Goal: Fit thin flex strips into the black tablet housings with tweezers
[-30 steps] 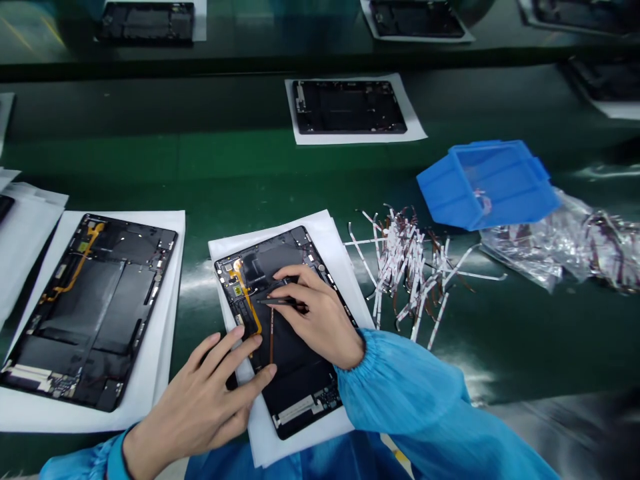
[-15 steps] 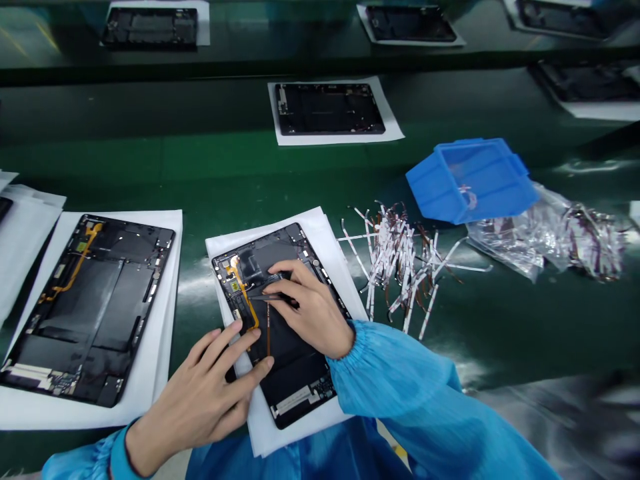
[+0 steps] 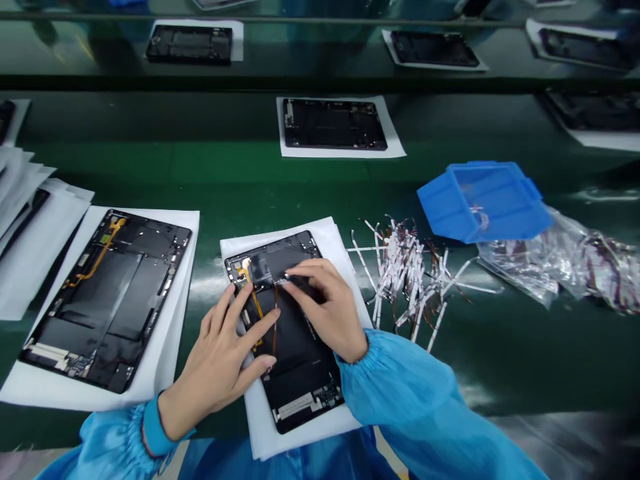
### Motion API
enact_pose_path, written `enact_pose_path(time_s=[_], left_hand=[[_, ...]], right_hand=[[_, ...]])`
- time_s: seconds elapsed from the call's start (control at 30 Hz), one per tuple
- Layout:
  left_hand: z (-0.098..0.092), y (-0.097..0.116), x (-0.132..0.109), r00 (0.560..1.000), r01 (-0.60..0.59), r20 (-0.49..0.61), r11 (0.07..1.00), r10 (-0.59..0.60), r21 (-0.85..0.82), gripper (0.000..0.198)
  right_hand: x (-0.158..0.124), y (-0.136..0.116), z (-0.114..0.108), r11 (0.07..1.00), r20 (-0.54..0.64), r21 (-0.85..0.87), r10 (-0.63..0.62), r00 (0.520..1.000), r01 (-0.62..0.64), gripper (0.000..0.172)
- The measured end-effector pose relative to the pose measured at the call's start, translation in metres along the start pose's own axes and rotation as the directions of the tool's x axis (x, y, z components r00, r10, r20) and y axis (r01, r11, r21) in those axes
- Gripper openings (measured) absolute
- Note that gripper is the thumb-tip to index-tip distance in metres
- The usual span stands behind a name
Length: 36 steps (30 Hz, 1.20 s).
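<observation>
An opened black tablet housing (image 3: 300, 360) lies tilted on white sheets (image 3: 320, 233) in front of me. My left hand (image 3: 225, 347) rests over its left edge, fingers spread, with fingertips by the orange flex cable (image 3: 257, 305) and the thin brown flex cable (image 3: 275, 337). My right hand (image 3: 330, 303) is closed over the upper middle of the housing, thumb and forefinger pinched near the brown cable's upper end. Dark tweezers (image 3: 287, 275) show only as a small bit at those fingertips; the rest is hidden by the hand.
A second opened tablet (image 3: 107, 300) lies on white paper at left, beside stacked sheets (image 3: 45, 247). To the right are a pile of white-backed flex strips (image 3: 407, 273), a blue bin (image 3: 485, 200) and clear bags (image 3: 525, 257). Another tablet housing (image 3: 335, 125) sits farther back.
The right hand has shifted up the housing, from beside the orange cable to the brown cable's upper end; the tweezers are now mostly hidden. The left hand stays on the tablet. The view has shifted slightly.
</observation>
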<state>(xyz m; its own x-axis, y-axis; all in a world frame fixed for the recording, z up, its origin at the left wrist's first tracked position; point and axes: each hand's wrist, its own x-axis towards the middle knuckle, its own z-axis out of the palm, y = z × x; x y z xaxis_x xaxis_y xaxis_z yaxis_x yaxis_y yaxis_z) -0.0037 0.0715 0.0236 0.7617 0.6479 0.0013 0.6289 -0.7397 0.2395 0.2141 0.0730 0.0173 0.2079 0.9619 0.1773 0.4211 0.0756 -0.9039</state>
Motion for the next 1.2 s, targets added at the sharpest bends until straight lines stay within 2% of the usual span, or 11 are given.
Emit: enact_pose_path(time_s=[0.03, 0.13, 0.27, 0.47, 0.7, 0.83, 0.9, 1.03, 1.1, 1.2], left_hand=[[0.0, 0.0, 0.002, 1.0, 0.02, -0.007, 1.0, -0.02, -0.011, 0.056], [0.001, 0.0, 0.005, 0.997, 0.07, -0.021, 0.997, -0.07, -0.036, 0.058], [0.002, 0.001, 0.006, 0.995, 0.099, -0.015, 0.994, -0.1, -0.043, 0.061], [0.003, 0.001, 0.008, 0.997, 0.073, -0.005, 0.997, -0.073, 0.014, 0.066], [0.003, -0.001, 0.019, 0.996, 0.092, -0.018, 0.996, -0.092, -0.003, 0.062], [0.0, -0.002, 0.027, 0.992, 0.127, -0.022, 0.991, -0.128, -0.029, 0.053], [0.0, -0.002, 0.028, 0.989, 0.145, -0.027, 0.988, -0.146, -0.045, 0.05], [0.001, -0.003, 0.025, 0.989, 0.134, -0.046, 0.986, -0.139, -0.1, 0.051], [0.003, -0.004, 0.024, 0.985, 0.149, -0.06, 0.979, -0.159, -0.142, 0.054], [0.003, -0.005, 0.024, 0.969, 0.199, -0.102, 0.953, -0.226, -0.227, 0.057]], right_hand=[[0.001, 0.0, -0.001, 1.0, -0.042, 0.019, 0.023, 0.999, -0.022, 0.003], [0.003, -0.001, -0.002, 0.998, -0.084, 0.037, 0.054, 0.995, -0.051, 0.012], [0.003, -0.003, -0.001, 0.998, -0.041, 0.034, 0.053, 0.998, -0.051, 0.011], [0.001, 0.0, 0.0, 0.999, 0.003, 0.007, 0.047, 0.999, -0.047, 0.009], [0.0, 0.001, 0.0, 0.999, 0.041, 0.008, 0.04, 0.998, -0.04, 0.009], [-0.001, -0.001, -0.001, 0.999, 0.064, 0.013, 0.043, 0.997, -0.044, 0.01], [0.0, -0.002, -0.004, 0.999, 0.074, -0.027, 0.021, 0.997, -0.019, 0.012], [0.006, -0.002, -0.012, 0.971, 0.166, -0.238, 0.021, 0.986, 0.019, 0.024], [0.01, -0.002, -0.013, 0.955, 0.232, -0.294, 0.038, 0.972, 0.033, 0.024], [0.017, -0.002, -0.012, 0.958, 0.285, -0.283, 0.029, 0.958, 0.055, 0.016]])
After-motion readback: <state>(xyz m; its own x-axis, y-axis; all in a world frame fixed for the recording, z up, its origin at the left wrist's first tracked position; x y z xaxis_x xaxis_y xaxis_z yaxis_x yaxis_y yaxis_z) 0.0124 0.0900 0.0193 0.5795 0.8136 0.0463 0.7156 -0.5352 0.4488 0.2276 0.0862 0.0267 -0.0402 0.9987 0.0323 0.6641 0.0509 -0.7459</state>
